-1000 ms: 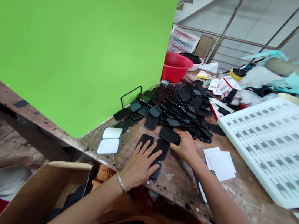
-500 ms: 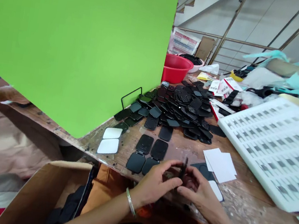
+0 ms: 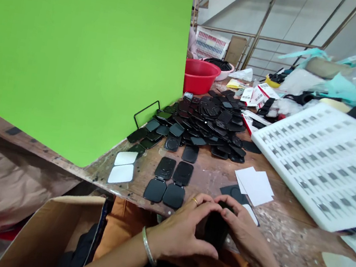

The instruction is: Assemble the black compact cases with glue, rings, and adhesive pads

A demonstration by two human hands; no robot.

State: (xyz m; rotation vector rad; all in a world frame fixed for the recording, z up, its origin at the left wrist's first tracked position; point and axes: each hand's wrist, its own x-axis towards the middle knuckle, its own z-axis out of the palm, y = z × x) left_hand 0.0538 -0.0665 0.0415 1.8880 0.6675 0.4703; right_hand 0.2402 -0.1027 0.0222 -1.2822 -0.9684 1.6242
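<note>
Both hands are around a black rounded flat plate (image 3: 216,229) held just off the table's front edge. My left hand (image 3: 182,230), with a ring and a bracelet, curves around its left side, fingertips at the top edge and thumb low. My right hand (image 3: 244,228) grips its upper right edge, thumb on the near face. Part of the plate is hidden by fingers and shadow. Left of my hands, two hinged black pieces lie unfolded side by side, a left piece (image 3: 155,190) and a right piece (image 3: 174,195). A white-faced pair of panels (image 3: 121,173) lies farther left.
A heap of black plates (image 3: 213,123) spreads behind my hands. White cards (image 3: 258,189) and a white tray with rows of grey rectangles (image 3: 329,174) lie to the right. A large green panel (image 3: 76,56) blocks the left. A red basin (image 3: 201,79) and an open cardboard box (image 3: 46,230) stand nearby.
The black plate was edge-on between my fingertips; now its broad face is turned toward me and it sits lower. My view has shifted slightly to the right.
</note>
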